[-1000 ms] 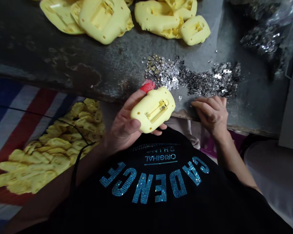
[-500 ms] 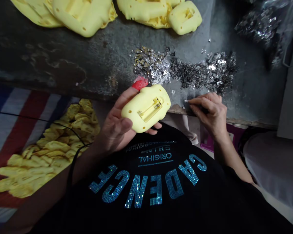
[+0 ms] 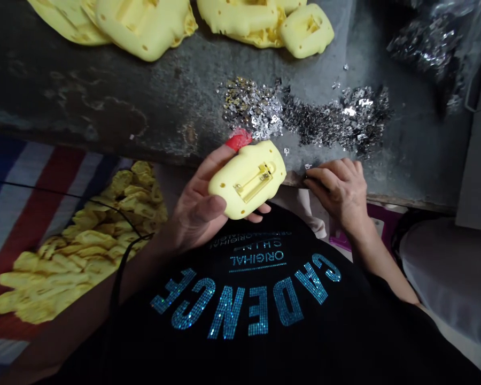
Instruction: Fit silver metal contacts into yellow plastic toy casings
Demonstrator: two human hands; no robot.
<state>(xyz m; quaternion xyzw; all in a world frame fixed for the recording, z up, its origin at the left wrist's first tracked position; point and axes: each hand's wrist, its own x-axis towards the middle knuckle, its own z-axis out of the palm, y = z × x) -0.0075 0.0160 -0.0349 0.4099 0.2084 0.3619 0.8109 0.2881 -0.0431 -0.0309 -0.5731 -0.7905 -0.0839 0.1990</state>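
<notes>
Nearby, loose metal clips (image 3: 336, 118) and yellow plastic casings (image 3: 144, 27)

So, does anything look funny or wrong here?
Yes. One finger of the left hand holding the yellow plastic housing has a red wrap on its tip, unlike its bare fingers. Small metal pieces also lie loose on the bench, with a few strays.

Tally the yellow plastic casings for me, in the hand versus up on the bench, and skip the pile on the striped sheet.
Yellow plastic casing in the left hand: 1
Yellow plastic casings on the dark worn bench: about 5, overlapping and cut off by the frame edge
Total: about 6
</notes>
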